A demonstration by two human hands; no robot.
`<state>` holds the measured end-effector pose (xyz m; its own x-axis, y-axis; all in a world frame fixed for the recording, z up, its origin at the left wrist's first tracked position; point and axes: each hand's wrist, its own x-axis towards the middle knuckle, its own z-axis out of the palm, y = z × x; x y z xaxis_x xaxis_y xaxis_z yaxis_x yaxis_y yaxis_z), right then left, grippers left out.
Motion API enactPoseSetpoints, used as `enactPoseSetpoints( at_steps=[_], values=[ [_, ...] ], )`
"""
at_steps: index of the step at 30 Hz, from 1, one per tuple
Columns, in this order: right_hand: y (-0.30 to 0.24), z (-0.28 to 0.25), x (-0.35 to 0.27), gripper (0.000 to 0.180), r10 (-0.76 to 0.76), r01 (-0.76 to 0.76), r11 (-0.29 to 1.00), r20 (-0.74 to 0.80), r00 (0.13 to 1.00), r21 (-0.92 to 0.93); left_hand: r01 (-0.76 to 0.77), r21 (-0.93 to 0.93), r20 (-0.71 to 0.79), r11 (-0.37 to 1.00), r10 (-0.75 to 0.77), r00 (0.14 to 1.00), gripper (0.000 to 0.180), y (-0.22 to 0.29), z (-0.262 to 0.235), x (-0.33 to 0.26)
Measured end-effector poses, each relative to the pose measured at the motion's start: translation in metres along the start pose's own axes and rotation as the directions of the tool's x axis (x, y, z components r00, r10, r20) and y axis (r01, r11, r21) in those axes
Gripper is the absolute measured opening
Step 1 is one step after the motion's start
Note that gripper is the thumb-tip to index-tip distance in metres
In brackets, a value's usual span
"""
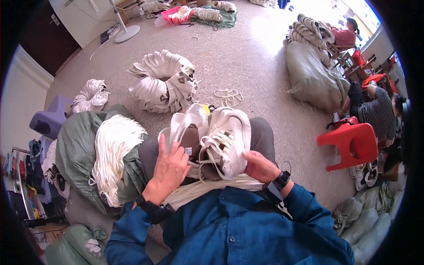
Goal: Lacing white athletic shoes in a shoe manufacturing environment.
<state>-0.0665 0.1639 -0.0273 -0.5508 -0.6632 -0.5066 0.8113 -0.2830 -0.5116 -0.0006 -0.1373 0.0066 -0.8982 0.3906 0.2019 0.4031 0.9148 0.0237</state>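
Observation:
Two white sneakers rest side by side on my lap. The right sneaker (238,128) has cream laces threaded loosely across its front, their ends looping down. The left sneaker (191,137) shows a brown inner part and a small pale label. My right hand (261,166) grips the outer edge of the right sneaker between thumb and fingers. Against the near side of the left sneaker lies my left hand (170,165), its index finger raised and its fingers apart. A layer of cream laces (185,194) lies across my lap under the shoes.
Left of me, a bundle of cream laces (115,150) lies on a green sack (75,145). Ahead on the floor are curved rows of white shoes (163,84) and a loose lace (229,95). To the right stand a red stool (351,143), a full sack (309,75) and a seated person (375,110).

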Motion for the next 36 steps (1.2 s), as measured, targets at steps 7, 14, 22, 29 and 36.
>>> enactPoseSetpoints(
  at_steps=[7, 14, 22, 29, 36],
  values=[
    [-0.033, 0.056, 0.038, 0.035, -0.263, 0.235, 0.82, 0.022, 0.965, -0.522, 0.014, -0.018, 0.052, 1.0, -0.014, 0.999, 0.01, 0.03, 0.011, -0.027],
    [-0.001, 0.087, 0.07, 0.028, -0.249, 0.482, 0.317, 0.418, 0.873, -0.817, 0.022, -0.161, -0.024, 0.987, -0.026, 0.999, 0.011, 0.046, -0.016, -0.028],
    [-0.015, 0.023, 0.04, 0.037, -0.704, 0.213, -0.44, 0.483, 0.521, -0.872, -0.258, -0.046, -0.219, 0.965, 0.242, 0.945, 0.022, 0.05, -0.006, 0.047],
    [-0.002, -0.004, -0.012, 0.055, -0.689, 0.135, 0.037, 0.072, 0.721, -0.99, 0.203, -0.225, -0.009, 0.953, -0.211, 0.978, 0.031, -0.008, -0.001, 0.009],
    [0.0, -0.009, -0.002, 0.058, -0.714, 0.245, -0.025, 0.189, 0.674, -0.969, 0.154, -0.195, -0.112, 0.969, -0.178, 0.978, 0.068, 0.04, 0.006, 0.059]
  ],
)
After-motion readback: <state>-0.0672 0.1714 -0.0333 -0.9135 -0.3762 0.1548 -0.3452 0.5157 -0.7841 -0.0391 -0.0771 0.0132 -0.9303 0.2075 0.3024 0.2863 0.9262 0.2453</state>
